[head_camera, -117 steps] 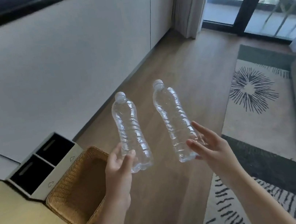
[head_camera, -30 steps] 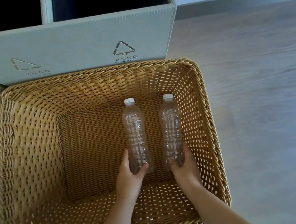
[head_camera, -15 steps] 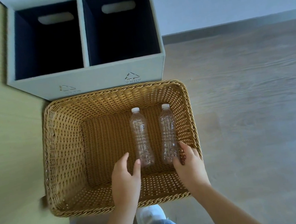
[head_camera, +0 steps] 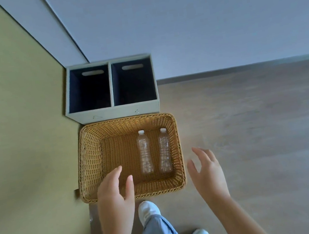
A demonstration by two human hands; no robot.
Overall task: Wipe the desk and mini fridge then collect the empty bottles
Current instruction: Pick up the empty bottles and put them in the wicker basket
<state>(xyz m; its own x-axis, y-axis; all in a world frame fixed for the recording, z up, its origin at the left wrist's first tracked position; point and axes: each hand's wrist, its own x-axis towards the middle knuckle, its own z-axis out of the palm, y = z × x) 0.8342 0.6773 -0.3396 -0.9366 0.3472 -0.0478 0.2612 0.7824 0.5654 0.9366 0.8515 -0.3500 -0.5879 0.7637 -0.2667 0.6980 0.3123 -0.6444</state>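
Two clear empty plastic bottles with white caps lie side by side in the right half of a woven wicker basket on the floor: the left bottle and the right bottle, caps pointing away from me. My left hand hovers open above the basket's near rim, holding nothing. My right hand is open too, fingers spread, to the right of the basket over the wooden floor. Neither hand touches a bottle.
A grey two-compartment recycling bin with dark insides stands right behind the basket, against a pale wall. A light wood panel runs along the left. Wooden floor stretches to the right. My white shoes stand just before the basket.
Both hands let go of the bottles, which now lie in the basket, and drew back and up. My view rose away from the basket.
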